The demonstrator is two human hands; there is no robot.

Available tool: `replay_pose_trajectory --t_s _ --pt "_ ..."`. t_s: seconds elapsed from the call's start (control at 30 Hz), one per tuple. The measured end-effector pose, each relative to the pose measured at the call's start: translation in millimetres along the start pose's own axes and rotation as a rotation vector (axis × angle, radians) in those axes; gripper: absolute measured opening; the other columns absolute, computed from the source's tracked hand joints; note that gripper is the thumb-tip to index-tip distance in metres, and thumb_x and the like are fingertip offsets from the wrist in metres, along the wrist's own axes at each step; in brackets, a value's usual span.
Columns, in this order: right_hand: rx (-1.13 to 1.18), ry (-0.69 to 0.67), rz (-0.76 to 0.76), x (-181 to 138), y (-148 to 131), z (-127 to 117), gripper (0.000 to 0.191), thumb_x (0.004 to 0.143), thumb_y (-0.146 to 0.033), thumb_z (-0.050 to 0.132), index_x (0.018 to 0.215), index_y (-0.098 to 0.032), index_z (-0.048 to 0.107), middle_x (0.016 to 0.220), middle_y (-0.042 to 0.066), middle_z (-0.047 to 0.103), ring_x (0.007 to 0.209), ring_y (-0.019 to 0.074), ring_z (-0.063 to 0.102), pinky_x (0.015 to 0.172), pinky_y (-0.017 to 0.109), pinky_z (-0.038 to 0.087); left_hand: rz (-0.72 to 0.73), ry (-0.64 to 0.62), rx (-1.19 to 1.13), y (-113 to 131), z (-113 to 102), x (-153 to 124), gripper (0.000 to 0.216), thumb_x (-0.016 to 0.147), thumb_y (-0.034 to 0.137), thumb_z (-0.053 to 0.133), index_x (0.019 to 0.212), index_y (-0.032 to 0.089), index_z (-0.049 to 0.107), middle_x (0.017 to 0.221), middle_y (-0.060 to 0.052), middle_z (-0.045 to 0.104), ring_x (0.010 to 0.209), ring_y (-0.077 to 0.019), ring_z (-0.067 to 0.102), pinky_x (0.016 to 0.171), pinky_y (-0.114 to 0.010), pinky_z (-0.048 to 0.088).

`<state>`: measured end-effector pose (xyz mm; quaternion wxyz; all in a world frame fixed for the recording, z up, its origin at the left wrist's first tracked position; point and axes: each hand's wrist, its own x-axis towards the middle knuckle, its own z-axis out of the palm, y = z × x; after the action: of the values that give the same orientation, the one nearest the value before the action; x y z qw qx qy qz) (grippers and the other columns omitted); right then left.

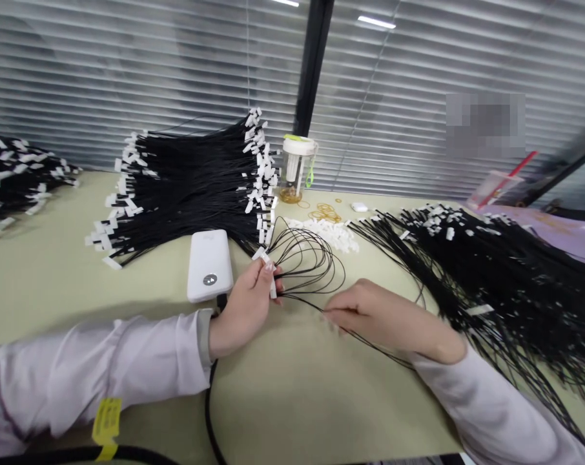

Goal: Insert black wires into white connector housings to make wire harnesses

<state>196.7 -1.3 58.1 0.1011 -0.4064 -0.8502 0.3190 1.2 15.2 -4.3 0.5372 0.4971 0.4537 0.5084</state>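
Thin black wires (303,299): likely light, springy. Best held at white connector (273,289), pinched by left hand (244,307); right hand (372,315) pinches strands.

Head-worn camera looks forward and down across pale green tabletop (316,394), grey slatted window blinds (215,58) at 12 o'clock. Range near: bare left hand (246,303) at 7 o'clock, bare right hand (387,316) at 4.

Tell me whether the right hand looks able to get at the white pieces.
Probably yes: bare table lies between the right hand and the right edge of the white pieces. Its grip seems closed on wire, so it may need freeing first.
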Motion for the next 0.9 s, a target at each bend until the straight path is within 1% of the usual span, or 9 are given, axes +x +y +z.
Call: replay_pose_trajectory --t_s 0.1,0.23,0.37,0.5,0.6,0.7,0.8,0.83,0.9 --pt "0.112 0.102 0.035 10 -2 13 0.033 0.085 -0.029 0.04 0.059 -0.017 0.057 0.053 -0.003 0.059 0.045 0.0066 0.049 0.048 0.019 0.037 0.002 -0.046 0.049 4 1 -3 0.028 0.083 0.042 0.04 0.083 0.016 0.05 0.074 -0.001 0.051 0.064 -0.0105 0.05 0.052 -0.023 0.048" --pt "0.197 0.124 0.071 18 4 26 0.033 0.086 -0.03 0.039 0.062 -0.018 0.059 0.053 -0.003 0.06 0.044 0.0073 0.05 0.046 0.019 0.038 0.0 -0.096 0.088 12 3 -9 0.024 0.083 0.037 0.041 0.082 0.015 0.049 0.072 0.0 0.052 0.063 -0.0103 0.05 0.051 -0.022 0.047" --pt "0.04 0.16 0.028 22 1 33 0.023 0.08 -0.02 0.045 0.062 -0.019 0.061 0.054 -0.005 0.058 0.045 0.0068 0.047 0.045 0.019 0.034 -0.041 -0.138 0.105 14 3 -10 0.024 0.084 0.037 0.039 0.081 0.016 0.048 0.069 0.001 0.051 0.053 -0.0077 0.049 0.046 -0.021 0.045" --pt "-0.281 0.244 0.024 18 -5 25 0.02 0.075 -0.013 0.048 0.064 -0.022 0.064 0.063 -0.002 0.061 0.057 0.0098 0.053 0.054 0.022 0.037 -0.044 -0.158 0.114 11 2 -7 0.023 0.085 0.035 0.036 0.081 0.015 0.047 0.064 0.004 0.049 0.042 -0.0053 0.048 0.041 -0.02 0.041" --pt "-0.556 0.467 0.173 5 2 2 0.015 0.073 -0.019 0.054 0.068 -0.024 0.067 0.063 0.001 0.061 0.058 0.0147 0.055 0.056 0.027 0.038 -0.046 -0.137 0.082 10 2 -5 0.024 0.085 0.035 0.036 0.08 0.015 0.048 0.062 0.004 0.047 0.042 -0.0047 0.047 0.041 -0.019 0.04" --pt "-0.58 0.946 0.286 -8 15 -24 0.014 0.074 -0.024 0.056 0.081 -0.024 0.068 0.059 0.001 0.061 0.052 0.015 0.054 0.054 0.03 0.039 -0.072 -0.131 0.047 8 2 -3 0.025 0.085 0.036 0.036 0.079 0.015 0.047 0.062 0.004 0.047 0.042 -0.0047 0.046 0.04 -0.019 0.039" --pt "-0.21 1.404 -0.004 -12 20 -37 0.022 0.075 -0.021 0.056 0.095 -0.022 0.064 0.094 0.006 0.063 0.077 0.0176 0.06 0.067 0.033 0.046 -0.086 -0.159 0.021 4 1 -1 0.025 0.084 0.037 0.038 0.079 0.015 0.048 0.062 0.004 0.047 0.043 -0.0055 0.046 0.041 -0.02 0.04" --pt "-0.018 1.464 -0.12 -12 19 -37 0.02 0.076 -0.02 0.055 0.094 -0.022 0.063 0.101 0.006 0.06 0.085 0.0175 0.059 0.071 0.033 0.046 -0.09 -0.168 0.02 3 1 -1 0.025 0.084 0.037 0.039 0.079 0.015 0.048 0.062 0.003 0.047 0.044 -0.0057 0.047 0.041 -0.02 0.04" --pt "0.351 1.404 -0.245 -12 11 -32 0.012 0.081 -0.02 0.05 0.085 -0.023 0.061 0.093 0.004 0.059 0.081 0.0141 0.06 0.072 0.032 0.048 -0.102 -0.177 0.035 2 1 -1 0.025 0.084 0.038 0.039 0.08 0.015 0.049 0.062 0.003 0.047 0.044 -0.0061 0.046 0.041 -0.02 0.04"
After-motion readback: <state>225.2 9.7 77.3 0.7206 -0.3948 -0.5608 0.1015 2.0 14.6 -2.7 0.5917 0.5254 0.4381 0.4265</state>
